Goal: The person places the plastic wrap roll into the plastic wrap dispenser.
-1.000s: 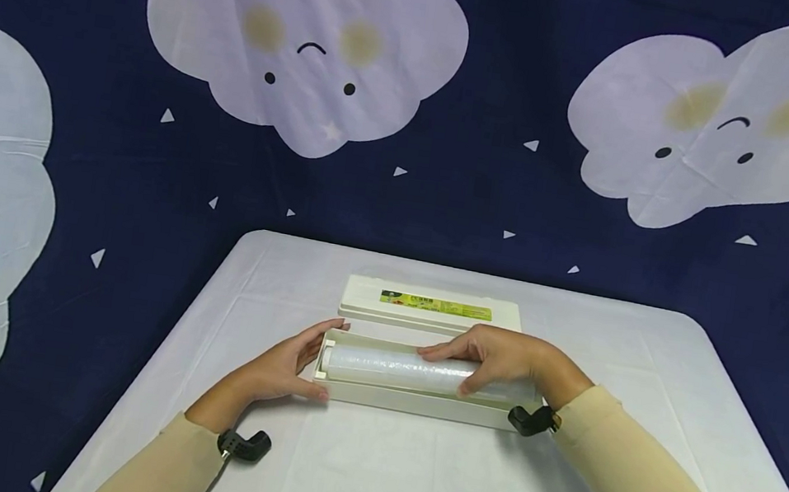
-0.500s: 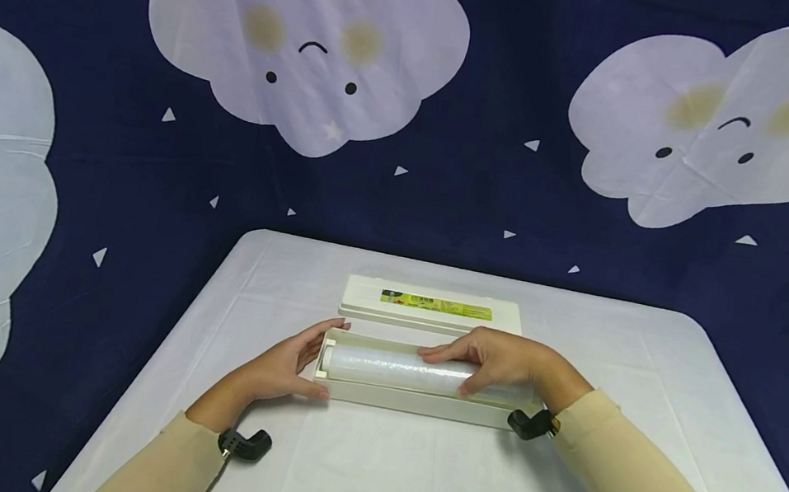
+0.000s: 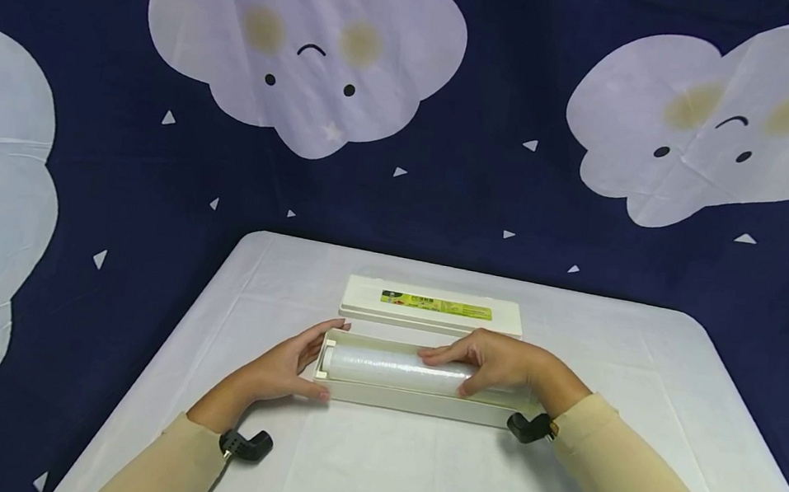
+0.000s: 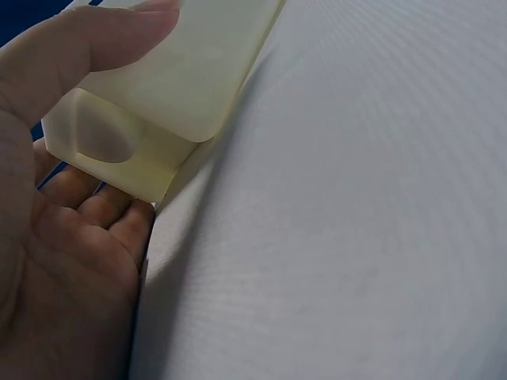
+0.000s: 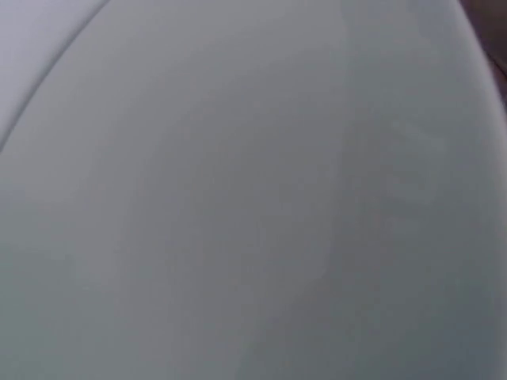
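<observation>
A long cream cling film box without its top lies lengthwise in front of me on the table. Inside it rests a roll of cling film, its left end near a white holder. My left hand grips the box's left end, thumb on the near wall and fingers behind; the left wrist view shows that end wall with a round hole. My right hand holds the roll toward its right end, fingers over the far side and thumb on the near side. That palm hides the roll's right end. In the right wrist view the box wall fills the picture, blurred.
Just behind the box lies a cream lid with a yellow-green label. A white cloth covers the table. Beyond its back edge hangs a dark blue curtain printed with clouds. A small black camera sits on each wrist.
</observation>
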Demonstrator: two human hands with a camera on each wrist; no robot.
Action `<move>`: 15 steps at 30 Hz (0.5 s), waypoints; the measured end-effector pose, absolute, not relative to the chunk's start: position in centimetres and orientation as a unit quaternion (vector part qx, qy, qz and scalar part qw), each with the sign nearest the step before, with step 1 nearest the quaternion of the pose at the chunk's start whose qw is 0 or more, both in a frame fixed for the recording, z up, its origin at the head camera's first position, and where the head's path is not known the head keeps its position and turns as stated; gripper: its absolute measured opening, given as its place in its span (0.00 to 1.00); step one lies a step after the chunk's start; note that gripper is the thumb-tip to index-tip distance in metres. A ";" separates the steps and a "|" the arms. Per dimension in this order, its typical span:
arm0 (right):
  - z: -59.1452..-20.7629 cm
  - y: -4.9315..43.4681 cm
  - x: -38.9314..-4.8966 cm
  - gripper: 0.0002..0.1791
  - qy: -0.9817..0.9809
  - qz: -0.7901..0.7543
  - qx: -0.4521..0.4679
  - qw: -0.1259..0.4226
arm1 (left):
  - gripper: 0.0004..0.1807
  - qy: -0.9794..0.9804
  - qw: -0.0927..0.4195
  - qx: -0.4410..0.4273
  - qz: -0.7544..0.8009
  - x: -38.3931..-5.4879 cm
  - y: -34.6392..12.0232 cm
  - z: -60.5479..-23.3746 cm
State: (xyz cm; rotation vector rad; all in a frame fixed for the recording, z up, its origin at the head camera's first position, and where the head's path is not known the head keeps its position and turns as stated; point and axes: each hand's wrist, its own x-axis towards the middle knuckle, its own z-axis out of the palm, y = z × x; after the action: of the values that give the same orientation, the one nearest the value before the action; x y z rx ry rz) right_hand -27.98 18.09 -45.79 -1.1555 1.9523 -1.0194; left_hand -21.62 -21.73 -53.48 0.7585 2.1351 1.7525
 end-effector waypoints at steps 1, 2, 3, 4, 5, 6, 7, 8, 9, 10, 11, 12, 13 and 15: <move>-45.8 18.1 -27.9 0.42 0.743 -0.389 -0.439 0.322 | 0.66 0.736 0.138 0.264 0.607 -21.6 -21.7 -53.5; -45.9 18.0 -27.9 0.42 0.744 -0.389 -0.439 0.321 | 0.66 0.735 0.138 0.265 0.608 -21.6 -21.7 -53.6; -45.9 18.0 -27.9 0.42 0.744 -0.389 -0.439 0.320 | 0.66 0.734 0.138 0.266 0.609 -21.7 -21.8 -53.6; -45.9 18.0 -27.8 0.42 0.744 -0.389 -0.439 0.319 | 0.66 0.734 0.138 0.266 0.609 -21.7 -21.8 -53.6; -45.9 18.0 -27.8 0.42 0.746 -0.389 -0.438 0.318 | 0.66 0.735 0.137 0.266 0.608 -21.7 -21.8 -53.7; -46.0 18.0 -27.8 0.42 0.746 -0.389 -0.438 0.316 | 0.66 0.736 0.137 0.266 0.607 -21.7 -21.8 -53.7; -46.0 18.0 -27.8 0.42 0.745 -0.391 -0.438 0.316 | 0.66 0.736 0.138 0.266 0.607 -21.7 -21.8 -53.7; -46.1 18.0 -27.7 0.42 0.745 -0.392 -0.438 0.316 | 0.66 0.736 0.137 0.266 0.607 -21.7 -21.8 -53.7; -46.1 18.0 -27.7 0.42 0.744 -0.393 -0.438 0.315 | 0.66 0.737 0.137 0.266 0.607 -21.7 -21.8 -53.7; -46.1 18.0 -27.7 0.42 0.744 -0.394 -0.438 0.315 | 0.66 0.738 0.137 0.265 0.606 -21.7 -21.8 -53.7; -46.2 18.0 -27.7 0.41 0.744 -0.395 -0.438 0.315 | 0.66 0.739 0.137 0.264 0.605 -21.7 -21.8 -53.7; -46.2 18.0 -27.7 0.41 0.743 -0.396 -0.438 0.315 | 0.66 0.739 0.137 0.263 0.605 -21.7 -21.8 -53.7; -46.2 18.0 -27.7 0.41 0.743 -0.396 -0.439 0.315 | 0.66 0.738 0.137 0.264 0.605 -21.7 -21.8 -53.6; -46.2 18.0 -27.7 0.41 0.744 -0.394 -0.439 0.313 | 0.66 0.740 0.138 0.262 0.604 -21.7 -21.8 -53.6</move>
State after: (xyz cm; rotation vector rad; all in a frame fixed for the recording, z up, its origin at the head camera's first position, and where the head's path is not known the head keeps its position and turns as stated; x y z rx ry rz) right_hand -27.65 18.05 -46.21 -1.1588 1.9628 -1.0395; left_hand -21.68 -21.77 -53.59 0.7585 2.1395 1.7484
